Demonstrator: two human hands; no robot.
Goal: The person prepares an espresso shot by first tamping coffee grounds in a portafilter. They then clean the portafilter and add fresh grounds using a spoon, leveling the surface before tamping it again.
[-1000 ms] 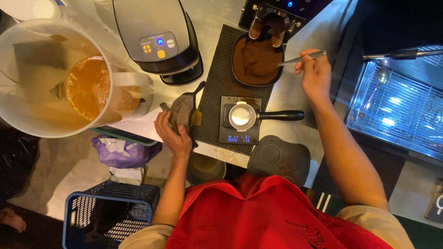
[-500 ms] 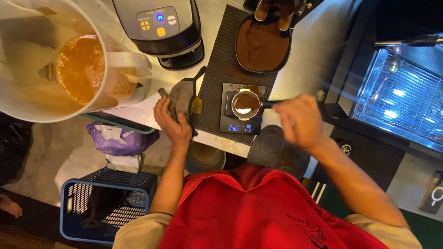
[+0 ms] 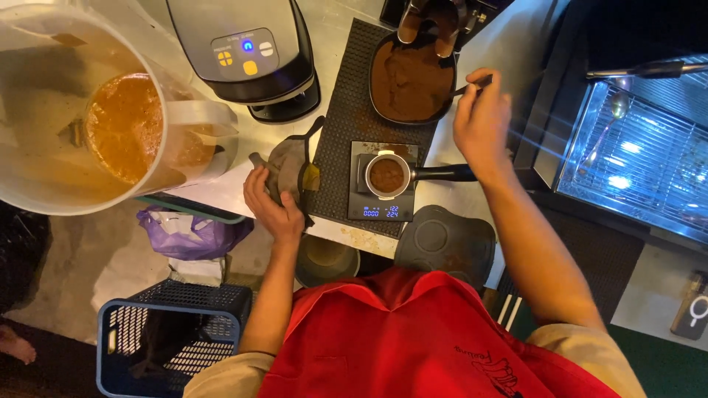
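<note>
My right hand (image 3: 481, 124) holds a small metal spoon (image 3: 472, 85) whose tip reaches the round dark tray of ground coffee (image 3: 410, 81) at the back of the black mat. Below it a portafilter (image 3: 388, 175) filled with coffee grounds sits on a small digital scale (image 3: 382, 208), its black handle pointing right under my wrist. My left hand (image 3: 271, 205) rests on a grey cloth (image 3: 289, 163) at the counter edge, left of the scale.
A grey appliance with lit buttons (image 3: 247, 55) stands behind the cloth. A large clear jug of orange-brown liquid (image 3: 122, 125) fills the left. A round dark tamping mat (image 3: 446, 239), a purple bag (image 3: 193, 234), a blue basket (image 3: 173, 335) and a metal drip grate (image 3: 641, 158) lie around.
My right hand came down to the portafilter on the scale, then went back up to the tray of grounds with the spoon. The left hand stayed on the cloth.
</note>
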